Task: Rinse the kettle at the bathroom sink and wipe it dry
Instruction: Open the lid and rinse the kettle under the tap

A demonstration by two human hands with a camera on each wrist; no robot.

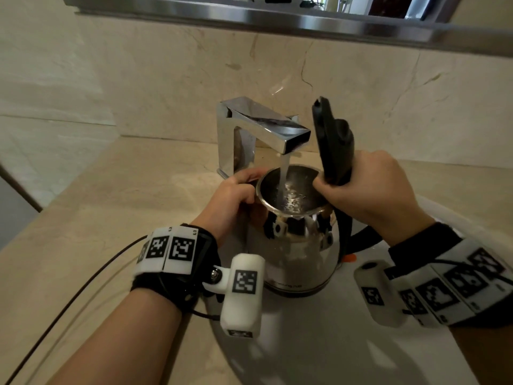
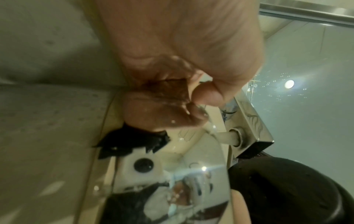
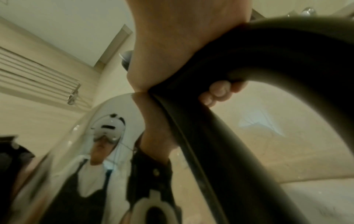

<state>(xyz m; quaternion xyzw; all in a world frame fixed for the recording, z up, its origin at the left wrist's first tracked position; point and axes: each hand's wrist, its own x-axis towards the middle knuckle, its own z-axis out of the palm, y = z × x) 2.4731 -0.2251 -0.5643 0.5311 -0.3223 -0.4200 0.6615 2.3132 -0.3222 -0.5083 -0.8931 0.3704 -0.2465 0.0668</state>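
Observation:
A shiny steel kettle (image 1: 301, 254) stands upright in the white sink basin (image 1: 305, 351), its black lid (image 1: 331, 140) tipped up and open. Water runs from the chrome faucet (image 1: 261, 129) straight into the kettle's mouth (image 1: 291, 190). My left hand (image 1: 238, 193) curls round the kettle's rim on its left side; in the left wrist view its wet fingers (image 2: 168, 112) press the mirrored body (image 2: 182, 181). My right hand (image 1: 372, 187) grips the top of the black handle (image 3: 268, 60), with its fingers (image 3: 220, 92) wrapped under it.
A beige stone counter (image 1: 111, 218) surrounds the basin and meets a marble wall (image 1: 361, 87) behind the faucet. A steel ledge (image 1: 277, 20) juts out overhead. A thin black cable (image 1: 69, 301) trails from my left wrist across the counter.

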